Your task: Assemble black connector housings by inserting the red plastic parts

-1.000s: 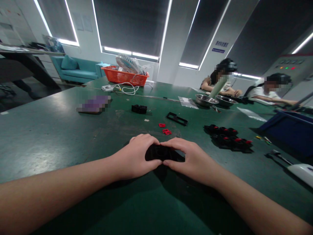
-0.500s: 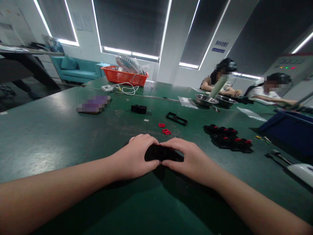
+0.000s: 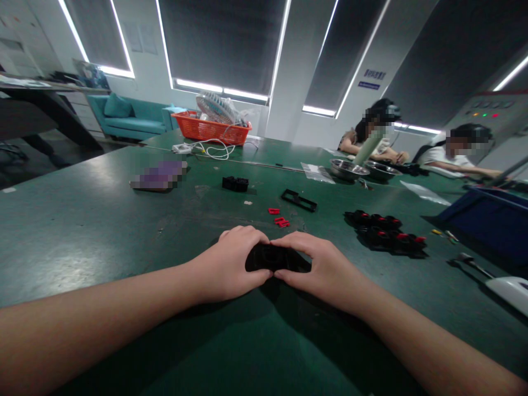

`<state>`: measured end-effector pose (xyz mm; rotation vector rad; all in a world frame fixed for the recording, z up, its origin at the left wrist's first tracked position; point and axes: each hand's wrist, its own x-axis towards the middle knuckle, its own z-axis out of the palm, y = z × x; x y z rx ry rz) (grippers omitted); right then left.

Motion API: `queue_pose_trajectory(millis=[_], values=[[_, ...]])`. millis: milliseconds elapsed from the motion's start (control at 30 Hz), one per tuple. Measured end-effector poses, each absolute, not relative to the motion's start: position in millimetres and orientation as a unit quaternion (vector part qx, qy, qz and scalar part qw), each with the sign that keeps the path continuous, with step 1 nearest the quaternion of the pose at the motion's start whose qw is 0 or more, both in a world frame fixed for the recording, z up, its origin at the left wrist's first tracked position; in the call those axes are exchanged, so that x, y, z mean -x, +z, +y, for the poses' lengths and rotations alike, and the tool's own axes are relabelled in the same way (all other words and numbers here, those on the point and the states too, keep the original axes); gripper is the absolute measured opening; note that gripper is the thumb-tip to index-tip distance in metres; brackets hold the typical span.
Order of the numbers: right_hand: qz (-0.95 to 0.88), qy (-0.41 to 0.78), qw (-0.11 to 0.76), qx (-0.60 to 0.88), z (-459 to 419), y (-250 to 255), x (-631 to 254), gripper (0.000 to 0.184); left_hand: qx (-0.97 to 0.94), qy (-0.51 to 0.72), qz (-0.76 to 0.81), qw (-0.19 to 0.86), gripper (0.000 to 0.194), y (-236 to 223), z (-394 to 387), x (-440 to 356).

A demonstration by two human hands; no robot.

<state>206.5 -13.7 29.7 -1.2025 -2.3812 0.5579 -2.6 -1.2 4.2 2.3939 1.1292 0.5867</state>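
A black plastic part (image 3: 272, 258) lies on the green table (image 3: 94, 220) right in front of me. My left hand (image 3: 229, 264) grips its left end and my right hand (image 3: 324, 267) grips its right end, thumbs and fingertips meeting around it. Both hands are closed on it, hiding most of its shape. Just beyond the hands lie three small red clips (image 3: 279, 217). A black frame (image 3: 299, 199) and a black block (image 3: 235, 183) lie farther back.
A cluster of black parts with red inserts (image 3: 385, 232) sits to the right, near a blue bin (image 3: 489, 223) and a white tool (image 3: 505, 286). At the far edge stand an orange basket (image 3: 211, 129) and metal bowls (image 3: 348, 168). Two people sit at the back right.
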Motion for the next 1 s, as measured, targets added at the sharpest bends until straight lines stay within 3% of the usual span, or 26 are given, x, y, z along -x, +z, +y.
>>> queue_pose_trajectory(millis=[1000], values=[[-0.828,0.219,0.211,0.471,-11.1,26.9,-204.8,0.035,-0.867,0.205,0.410,0.198,0.032,3.5,-0.2,2.5]])
